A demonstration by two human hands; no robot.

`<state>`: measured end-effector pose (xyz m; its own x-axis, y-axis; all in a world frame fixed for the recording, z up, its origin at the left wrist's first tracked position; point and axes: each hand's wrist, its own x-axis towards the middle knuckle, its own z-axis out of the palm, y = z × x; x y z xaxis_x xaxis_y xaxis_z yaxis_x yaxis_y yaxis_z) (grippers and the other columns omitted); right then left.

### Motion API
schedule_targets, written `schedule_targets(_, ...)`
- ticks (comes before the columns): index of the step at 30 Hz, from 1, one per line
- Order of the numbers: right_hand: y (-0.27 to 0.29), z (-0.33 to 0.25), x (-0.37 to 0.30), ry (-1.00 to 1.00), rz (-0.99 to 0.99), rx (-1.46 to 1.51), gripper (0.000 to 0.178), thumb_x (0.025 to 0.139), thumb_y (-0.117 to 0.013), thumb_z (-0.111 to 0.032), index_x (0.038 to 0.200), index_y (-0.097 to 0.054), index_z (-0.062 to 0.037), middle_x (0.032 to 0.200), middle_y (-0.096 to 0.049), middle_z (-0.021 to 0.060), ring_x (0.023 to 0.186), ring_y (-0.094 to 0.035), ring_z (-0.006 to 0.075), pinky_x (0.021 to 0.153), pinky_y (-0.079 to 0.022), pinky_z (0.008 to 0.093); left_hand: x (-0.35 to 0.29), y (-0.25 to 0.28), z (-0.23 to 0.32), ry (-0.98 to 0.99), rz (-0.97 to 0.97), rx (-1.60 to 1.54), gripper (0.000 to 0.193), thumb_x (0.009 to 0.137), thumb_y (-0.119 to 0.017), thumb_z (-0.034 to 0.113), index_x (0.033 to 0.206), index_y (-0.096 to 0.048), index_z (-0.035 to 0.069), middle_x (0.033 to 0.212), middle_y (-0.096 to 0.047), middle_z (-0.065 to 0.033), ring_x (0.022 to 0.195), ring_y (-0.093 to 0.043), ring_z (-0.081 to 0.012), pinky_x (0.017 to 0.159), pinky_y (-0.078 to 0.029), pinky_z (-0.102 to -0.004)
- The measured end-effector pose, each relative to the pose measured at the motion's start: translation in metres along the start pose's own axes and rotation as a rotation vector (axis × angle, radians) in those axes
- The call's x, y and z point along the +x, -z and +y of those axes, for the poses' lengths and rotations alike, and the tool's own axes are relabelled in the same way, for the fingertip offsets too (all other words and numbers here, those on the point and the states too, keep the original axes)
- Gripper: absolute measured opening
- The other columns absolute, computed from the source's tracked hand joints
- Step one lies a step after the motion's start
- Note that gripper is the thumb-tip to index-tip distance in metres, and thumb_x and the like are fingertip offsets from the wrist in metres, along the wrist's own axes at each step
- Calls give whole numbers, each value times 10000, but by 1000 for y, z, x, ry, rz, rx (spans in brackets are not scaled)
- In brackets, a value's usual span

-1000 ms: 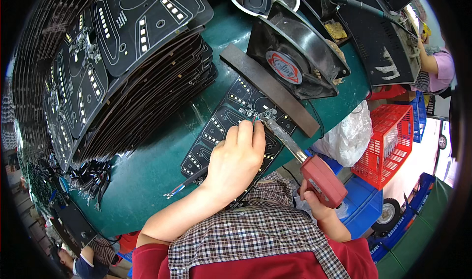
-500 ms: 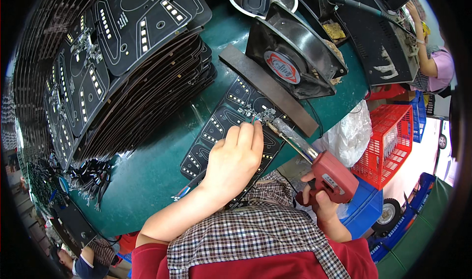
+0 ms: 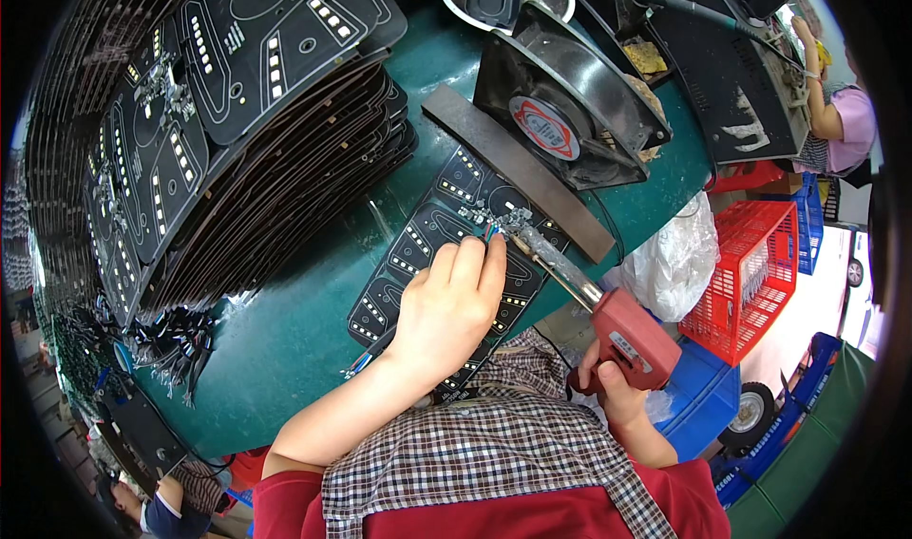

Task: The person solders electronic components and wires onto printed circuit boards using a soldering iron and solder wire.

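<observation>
My left hand [image 3: 448,297] pinches a thin cable whose coloured wire ends [image 3: 491,229] touch the component cluster of a black LED circuit board [image 3: 388,297]. The board lies on the green bench, partly covered by that hand. More loose wire ends [image 3: 359,362] stick out beside my left wrist. My right hand [image 3: 616,393] grips the handle of a red soldering gun [image 3: 635,338]. Its long metal barrel slants up and left, and the tip is at the component cluster, close to my left fingertips. Exact contact of the tip is too small to tell.
Tall stacks of black LED boards [image 3: 256,83] fill the left side, with a bundle of cables [image 3: 180,344] below. A dark metal bar [image 3: 518,173] and a black fan [image 3: 570,102] stand beyond the board. Red [image 3: 746,273] and blue crates [image 3: 708,397] sit right. Other people work nearby.
The soldering gun and my right hand have shifted slightly left. My left hand stays nearly in place with the wires, and the board has not visibly moved.
</observation>
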<state>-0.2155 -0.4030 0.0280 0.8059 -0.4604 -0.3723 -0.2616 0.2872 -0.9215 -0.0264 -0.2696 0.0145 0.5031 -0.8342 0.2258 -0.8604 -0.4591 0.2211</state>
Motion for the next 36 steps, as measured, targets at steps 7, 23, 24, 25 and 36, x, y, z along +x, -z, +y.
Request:
schedule_targets(7,17,35,-14,198,49,-479,577,730,-715,-153,1207,-498,88,1036,-633,166,827,-646,195,768,-502,293,0,1,5,52,-30,-16,454,653,-584,66,1106,-588,27,857,-485,-50,739,-526,-164,556,-498,-245)
schedule_targets(23,12,9,-6,54,-113,116,597,842,-653,-265,1305,-379,-6,1165,-527,188,640,-543,161,554,-454,256,-2,1,5,61,-32,-20,454,653,-585,62,1106,-584,20,847,-478,-51,740,-522,-165,568,-498,-245)
schedule_targets(24,11,9,-5,40,-106,129,586,841,-654,-264,1294,-391,-3,1164,-528,187,639,-542,161,552,-452,255,-2,1,5,62,-38,-24,461,656,-583,60,1115,-579,15,844,-475,-51,741,-520,-166,570,-498,-245)
schedule_targets(25,10,7,-5,40,-105,127,586,841,-654,-264,1294,-391,-3,1164,-528,187,639,-542,161,552,-452,255,-2,1,5,62,-37,-26,461,656,-583,60,1115,-579,15,844,-475,-51,741,-520,-166,570,-498,-245)
schedule_targets(36,8,6,1,-47,-74,15,550,809,-659,-169,1265,-436,42,816,-569,59,645,-534,116,591,-445,248,-1,4,8,110,-93,-21,489,664,-573,26,1151,-551,-23,844,-464,-66,748,-531,-173,560,-508,-244)
